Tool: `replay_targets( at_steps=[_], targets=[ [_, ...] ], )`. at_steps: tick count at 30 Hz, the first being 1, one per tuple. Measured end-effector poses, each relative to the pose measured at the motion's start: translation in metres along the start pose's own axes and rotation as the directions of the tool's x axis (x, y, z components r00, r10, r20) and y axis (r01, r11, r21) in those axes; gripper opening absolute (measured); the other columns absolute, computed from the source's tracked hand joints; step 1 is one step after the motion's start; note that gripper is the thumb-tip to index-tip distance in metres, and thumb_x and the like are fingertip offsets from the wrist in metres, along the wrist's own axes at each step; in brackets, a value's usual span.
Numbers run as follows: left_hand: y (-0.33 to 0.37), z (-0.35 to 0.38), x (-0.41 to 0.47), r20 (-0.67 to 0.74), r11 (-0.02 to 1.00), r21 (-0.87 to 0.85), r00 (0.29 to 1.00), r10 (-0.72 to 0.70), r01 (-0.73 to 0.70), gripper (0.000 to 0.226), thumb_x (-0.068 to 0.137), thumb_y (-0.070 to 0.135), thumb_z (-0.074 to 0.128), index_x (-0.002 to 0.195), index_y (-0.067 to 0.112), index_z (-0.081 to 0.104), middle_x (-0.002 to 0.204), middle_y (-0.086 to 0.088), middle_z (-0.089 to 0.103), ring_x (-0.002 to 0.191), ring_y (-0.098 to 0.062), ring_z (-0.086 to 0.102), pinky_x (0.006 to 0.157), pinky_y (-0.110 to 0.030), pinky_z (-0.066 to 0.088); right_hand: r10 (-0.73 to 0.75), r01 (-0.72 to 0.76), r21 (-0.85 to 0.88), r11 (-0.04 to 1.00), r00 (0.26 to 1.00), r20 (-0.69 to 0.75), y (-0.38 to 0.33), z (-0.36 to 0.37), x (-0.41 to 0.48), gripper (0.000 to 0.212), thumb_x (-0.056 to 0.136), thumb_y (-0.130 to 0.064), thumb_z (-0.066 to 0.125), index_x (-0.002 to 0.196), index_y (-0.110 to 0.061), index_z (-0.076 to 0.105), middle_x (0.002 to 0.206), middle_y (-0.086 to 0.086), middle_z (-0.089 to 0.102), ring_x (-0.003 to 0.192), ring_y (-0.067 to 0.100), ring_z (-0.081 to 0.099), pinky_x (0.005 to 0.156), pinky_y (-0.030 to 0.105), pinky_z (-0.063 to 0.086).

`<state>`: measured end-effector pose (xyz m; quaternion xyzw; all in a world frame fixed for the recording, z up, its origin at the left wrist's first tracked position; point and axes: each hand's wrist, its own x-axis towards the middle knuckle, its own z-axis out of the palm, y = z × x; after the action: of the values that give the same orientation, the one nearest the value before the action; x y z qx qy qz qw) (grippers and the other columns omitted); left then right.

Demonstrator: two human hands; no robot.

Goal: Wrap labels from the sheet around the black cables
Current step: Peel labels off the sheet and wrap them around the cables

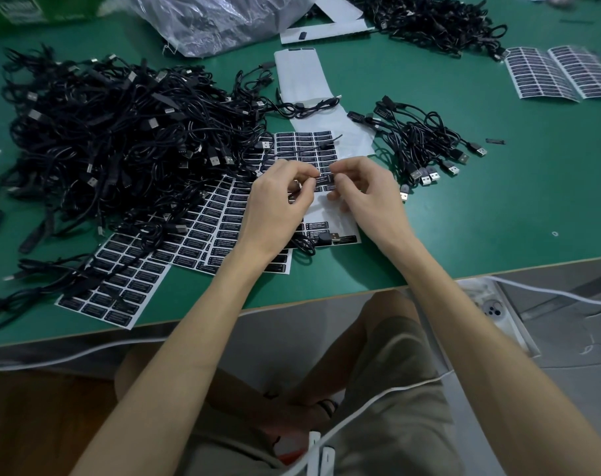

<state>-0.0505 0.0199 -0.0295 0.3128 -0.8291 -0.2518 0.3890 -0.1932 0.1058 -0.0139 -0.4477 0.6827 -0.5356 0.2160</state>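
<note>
A small black label (pixel 327 178) sits between the 2 hands, folded round a thin black cable (pixel 302 151) whose free end runs up and away over the label sheet (pixel 304 139). The left hand (pixel 278 204) pinches one end of the label with curled thumb and forefinger, and the right hand (pixel 367 194) pinches the other end the same way. The fingers hide most of the wrap, so it seems only partly closed.

The sheet lies on the green table (pixel 463 218), its near rows already peeled. More full sheets (pixel 203 231) fan out to the left, partly under a large heap of cables (pixel 113 132). A smaller bundle (pixel 419 139) lies to the right, its USB plugs toward the person. Farther back are a bare backing strip (pixel 302 73), a clear plastic bag (pixel 230 18) and another pile (pixel 429 18).
</note>
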Motion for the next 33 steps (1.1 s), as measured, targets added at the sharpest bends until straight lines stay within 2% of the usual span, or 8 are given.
replay_targets(
  at_steps=[5,9,13,17,20,24,30,33],
  targets=[
    [0.0016,-0.0004,-0.0004,0.018,1.0,-0.001,1.0,0.007,-0.007,0.014,0.097,0.014,0.064,0.107,0.017,0.073,0.102,0.006,0.066,0.08,0.001,0.06,0.075,-0.011,0.045,-0.016,0.016,0.028,0.999,1.0,0.001,0.0014,0.0,0.0019,0.019,0.103,-0.004,0.052,0.111,-0.005,0.069,0.09,0.005,0.073,0.08,0.02,0.073,0.074,0.033,0.055],
    [0.0031,-0.0018,-0.0007,0.036,1.0,-0.007,0.999,0.005,-0.005,0.013,0.097,0.015,0.064,0.107,0.016,0.072,0.103,0.007,0.066,0.082,-0.001,0.061,0.074,-0.012,0.045,-0.064,0.063,0.032,0.998,0.997,0.036,0.0019,-0.0017,0.0008,0.011,0.1,-0.014,0.066,0.108,-0.007,0.071,0.087,0.002,0.073,0.077,0.019,0.072,0.073,0.032,0.056],
    [0.0053,-0.0028,-0.0012,0.062,1.0,-0.013,0.998,0.014,-0.013,0.012,0.097,0.015,0.065,0.106,0.016,0.072,0.102,0.005,0.067,0.083,-0.008,0.062,0.074,-0.016,0.048,-0.084,0.083,0.03,0.996,0.995,0.047,0.0035,-0.0032,0.0016,0.007,0.095,-0.011,0.071,0.101,-0.007,0.071,0.083,0.003,0.072,0.077,0.024,0.07,0.071,0.03,0.053],
    [0.0046,-0.0021,-0.0007,0.062,1.0,-0.002,0.998,0.002,-0.002,0.01,0.097,0.016,0.067,0.104,0.016,0.073,0.099,0.006,0.067,0.08,-0.005,0.061,0.074,-0.017,0.048,-0.111,0.109,0.052,0.993,0.993,0.035,0.0048,-0.0046,0.0021,0.006,0.094,-0.006,0.071,0.1,-0.006,0.071,0.083,0.004,0.072,0.074,0.017,0.068,0.074,0.034,0.057],
    [0.0038,-0.0012,0.0004,0.061,1.0,-0.007,0.998,-0.013,0.013,0.009,0.097,0.019,0.067,0.102,0.014,0.073,0.096,0.007,0.067,0.08,-0.004,0.061,0.075,-0.021,0.05,-0.123,0.121,0.073,0.99,0.992,0.021,0.005,-0.0054,0.0022,0.006,0.096,-0.006,0.068,0.101,-0.007,0.071,0.082,0.006,0.07,0.073,0.014,0.067,0.07,0.03,0.054],
    [0.0041,-0.0036,-0.0007,0.014,0.997,-0.074,1.0,0.002,-0.001,0.003,0.095,0.014,0.07,0.096,0.013,0.073,0.089,0.01,0.064,0.078,0.002,0.06,0.069,-0.009,0.042,-0.103,0.094,0.121,0.988,0.992,0.07,0.0047,-0.0021,0.0019,0.013,0.103,-0.012,0.06,0.105,-0.004,0.071,0.078,0.005,0.072,0.069,0.017,0.067,0.066,0.032,0.052],
    [0.0044,-0.0027,-0.001,0.029,0.996,-0.094,1.0,0.007,-0.004,0.003,0.095,0.016,0.071,0.094,0.014,0.073,0.09,0.006,0.068,0.078,-0.007,0.064,0.068,-0.008,0.041,-0.082,0.064,0.196,0.979,0.993,0.085,0.0063,-0.0029,0.0011,0.018,0.105,-0.012,0.057,0.102,0.002,0.068,0.07,0.004,0.07,0.063,0.02,0.064,0.061,0.031,0.049],
    [0.005,-0.0026,-0.0004,0.039,0.995,-0.104,0.999,-0.005,0.009,0.003,0.095,0.021,0.071,0.095,0.019,0.073,0.09,0.012,0.068,0.079,-0.002,0.064,0.069,-0.007,0.042,-0.091,0.079,0.213,0.974,0.995,0.044,0.0059,-0.0025,0.0013,0.019,0.106,-0.012,0.055,0.1,0.002,0.065,0.071,0.006,0.069,0.063,0.019,0.064,0.061,0.031,0.05]
  ],
)
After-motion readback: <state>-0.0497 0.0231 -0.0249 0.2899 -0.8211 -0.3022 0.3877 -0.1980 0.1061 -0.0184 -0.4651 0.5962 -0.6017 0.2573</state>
